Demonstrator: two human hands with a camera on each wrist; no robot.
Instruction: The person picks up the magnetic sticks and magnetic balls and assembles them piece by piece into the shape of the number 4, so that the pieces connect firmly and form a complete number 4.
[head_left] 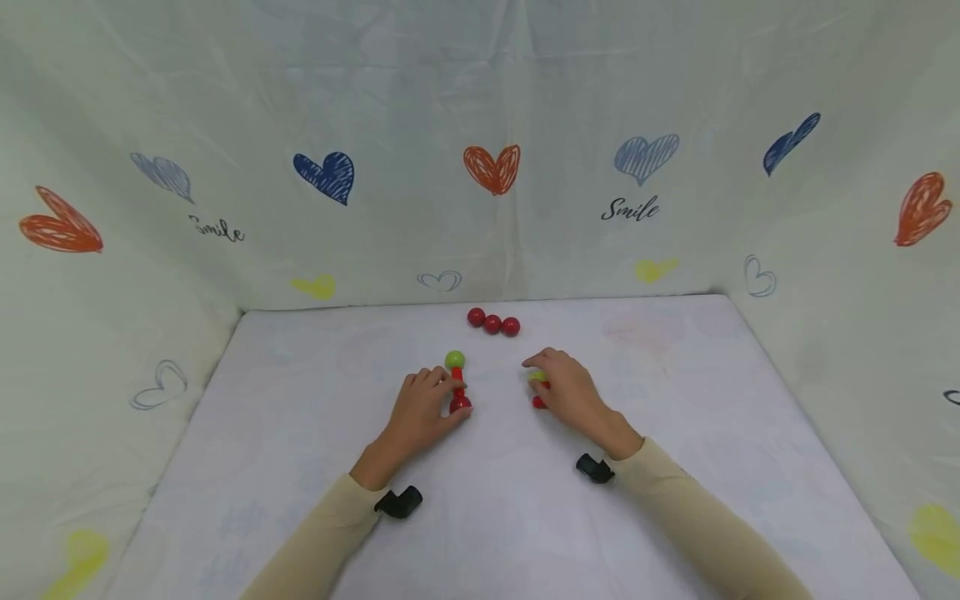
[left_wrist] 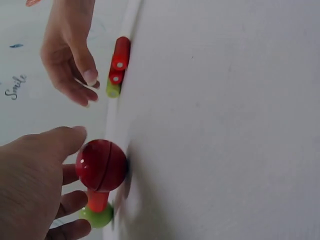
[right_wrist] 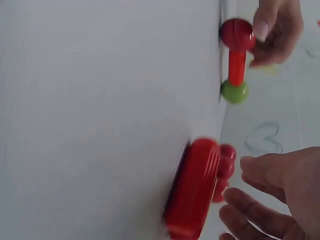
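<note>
A red ball [left_wrist: 100,165], a red rod [left_wrist: 97,201] and a green ball [head_left: 454,359] lie in a line, end to end, on the table. My left hand [head_left: 422,412] is beside this line, its thumb close to the red ball and its loosely bent fingers spread along the rod. Whether any fingertip touches is hard to tell. To the right, two red rods [left_wrist: 121,50] and a green rod [left_wrist: 113,90] lie near one another, with pale discs on the visible red ends. Just over these rods hovers my right hand [head_left: 573,396], fingers parted and apart from them.
Three red balls [head_left: 492,324] sit in a row toward the back of the white-covered table [head_left: 300,433]. Behind and at both sides hangs a pale cloth [head_left: 405,100] printed with hearts. Each wrist bears a black camera mount [head_left: 400,502].
</note>
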